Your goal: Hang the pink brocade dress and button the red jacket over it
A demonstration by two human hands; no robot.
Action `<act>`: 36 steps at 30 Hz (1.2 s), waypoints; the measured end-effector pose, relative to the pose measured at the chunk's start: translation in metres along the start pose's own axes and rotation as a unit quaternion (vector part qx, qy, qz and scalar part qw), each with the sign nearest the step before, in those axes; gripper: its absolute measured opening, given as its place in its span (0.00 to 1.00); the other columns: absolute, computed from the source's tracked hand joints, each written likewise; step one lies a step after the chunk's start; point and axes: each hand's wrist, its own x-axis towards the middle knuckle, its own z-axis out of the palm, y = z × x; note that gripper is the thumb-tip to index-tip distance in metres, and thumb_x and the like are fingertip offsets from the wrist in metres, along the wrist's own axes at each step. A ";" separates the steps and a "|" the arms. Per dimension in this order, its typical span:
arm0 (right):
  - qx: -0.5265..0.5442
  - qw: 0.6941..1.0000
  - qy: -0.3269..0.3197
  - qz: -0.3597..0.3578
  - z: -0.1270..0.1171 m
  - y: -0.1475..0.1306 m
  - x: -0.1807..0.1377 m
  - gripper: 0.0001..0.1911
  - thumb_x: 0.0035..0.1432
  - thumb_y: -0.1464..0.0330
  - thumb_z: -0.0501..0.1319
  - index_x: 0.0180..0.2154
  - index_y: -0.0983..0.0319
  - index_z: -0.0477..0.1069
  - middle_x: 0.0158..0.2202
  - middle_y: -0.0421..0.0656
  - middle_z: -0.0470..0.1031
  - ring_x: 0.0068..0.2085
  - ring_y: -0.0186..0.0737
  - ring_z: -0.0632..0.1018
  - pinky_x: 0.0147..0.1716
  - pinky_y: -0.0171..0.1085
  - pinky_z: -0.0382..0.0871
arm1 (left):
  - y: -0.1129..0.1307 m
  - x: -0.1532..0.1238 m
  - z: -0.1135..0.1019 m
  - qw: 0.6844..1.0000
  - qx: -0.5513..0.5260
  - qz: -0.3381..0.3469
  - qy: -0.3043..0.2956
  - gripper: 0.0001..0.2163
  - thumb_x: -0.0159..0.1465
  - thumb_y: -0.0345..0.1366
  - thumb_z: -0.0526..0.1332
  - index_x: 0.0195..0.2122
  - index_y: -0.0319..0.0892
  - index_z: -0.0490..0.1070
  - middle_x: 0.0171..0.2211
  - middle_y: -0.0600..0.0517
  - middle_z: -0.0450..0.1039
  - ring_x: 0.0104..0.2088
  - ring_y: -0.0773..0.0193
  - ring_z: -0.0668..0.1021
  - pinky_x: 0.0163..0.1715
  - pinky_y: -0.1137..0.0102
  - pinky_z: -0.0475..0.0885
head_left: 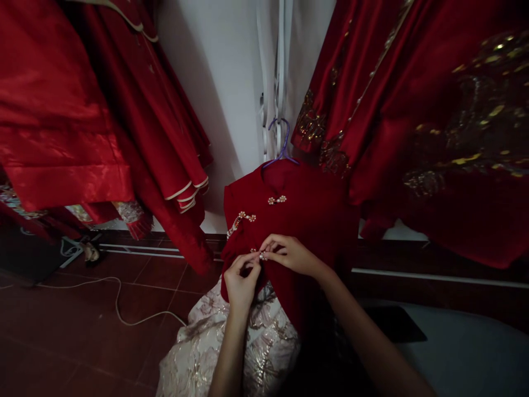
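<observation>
A dark red top [314, 204] hangs from a purple hanger [284, 149] hooked on a white rack. Beaded flower clasps [276, 199] run down its front, with another beaded clasp [242, 220] lying to the left. My left hand [243, 278] pinches the left part of a lower beaded clasp at the front edge. From the right, my right hand [291, 255] pinches the other part [263, 256] of that clasp, and the fingertips of both hands meet. Below them, a cream and pink brocade skirt [264, 353] with metallic flowers hangs. Fingers partly hide the clasp.
Red garments [61, 110] hang at the left, and red garments with gold sequins [475, 121] at the right. A pale cable [119, 309] curls over the tiled floor. A dark flat object [397, 324] lies on a grey surface [467, 347] at lower right.
</observation>
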 end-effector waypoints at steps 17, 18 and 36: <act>0.023 0.999 -0.023 -0.015 0.002 -0.009 -0.001 0.12 0.52 0.62 0.61 0.36 0.63 0.70 0.35 0.44 0.75 0.37 0.35 0.75 0.36 0.35 0.70 | 0.013 -0.006 -0.008 1.000 -0.007 0.001 0.011 0.09 0.56 0.36 0.61 0.37 0.40 0.76 0.34 0.49 0.76 0.34 0.66 0.76 0.35 0.74 0.72; 0.022 0.999 -0.019 -0.014 0.002 -0.008 -0.001 0.12 0.52 0.62 0.61 0.36 0.63 0.70 0.35 0.44 0.74 0.37 0.35 0.75 0.36 0.35 0.70 | 0.013 -0.006 -0.008 1.000 -0.008 -0.003 0.011 0.09 0.56 0.36 0.61 0.37 0.40 0.76 0.33 0.49 0.76 0.34 0.66 0.76 0.35 0.74 0.72; 0.011 1.000 -0.026 -0.007 0.000 0.000 0.002 0.12 0.52 0.62 0.61 0.36 0.63 0.70 0.35 0.44 0.75 0.37 0.35 0.75 0.36 0.35 0.69 | 0.001 -0.002 -0.003 0.999 -0.036 -0.017 0.007 0.10 0.56 0.36 0.61 0.37 0.39 0.76 0.34 0.48 0.76 0.34 0.66 0.77 0.35 0.73 0.73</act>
